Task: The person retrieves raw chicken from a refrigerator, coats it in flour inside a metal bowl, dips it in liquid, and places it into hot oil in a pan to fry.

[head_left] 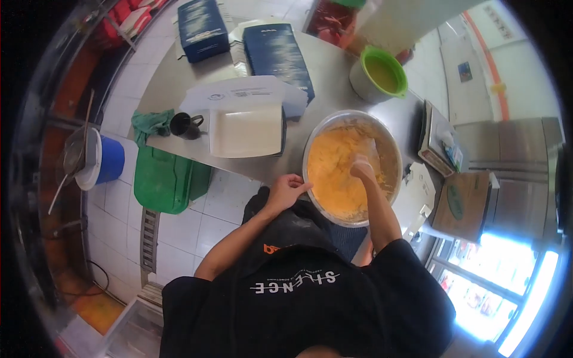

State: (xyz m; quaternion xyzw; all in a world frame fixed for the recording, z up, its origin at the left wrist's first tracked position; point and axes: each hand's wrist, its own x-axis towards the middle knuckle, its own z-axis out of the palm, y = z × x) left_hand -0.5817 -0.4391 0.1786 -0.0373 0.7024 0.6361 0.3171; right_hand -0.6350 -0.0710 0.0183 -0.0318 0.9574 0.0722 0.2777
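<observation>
Large metal mixing bowl point(387, 140), one, at my edge of the steel table point(332, 98). In it, a thick yellow-orange mixture point(331, 173), lumpy, smeared up the wall.

My right hand point(361, 167) is down in the bowl, fingers bent together, a pale piece point(372, 149) beside them in the mixture. Too blurred to say whether I grip it, or whether it is a scraper or plastic film. My left hand point(287, 192) is at the bowl's left rim, fingers half curled, thumb tip against the metal; cannot tell if it pinches.

Other containers on the table: one open carton point(246, 132), pale interior, flap up with small print I can't read; one black mug point(187, 126), handle toward the carton, contents too dark to tell; one tub with a bright green rim point(364, 89), something yellowish-brown inside.

Printed dark blue boxes, two: a rear box point(203, 30), and a longer box point(277, 56) with what looks like "AAA" at its end.

Off to the right, one brown cardboard box point(462, 206), green oval logo, lettering illegible. Floor, left: one green bin point(161, 179), one blue bucket point(111, 160).

My black T-shirt point(310, 316) reads "SILENCE", struck through; finer line unreadable.
</observation>
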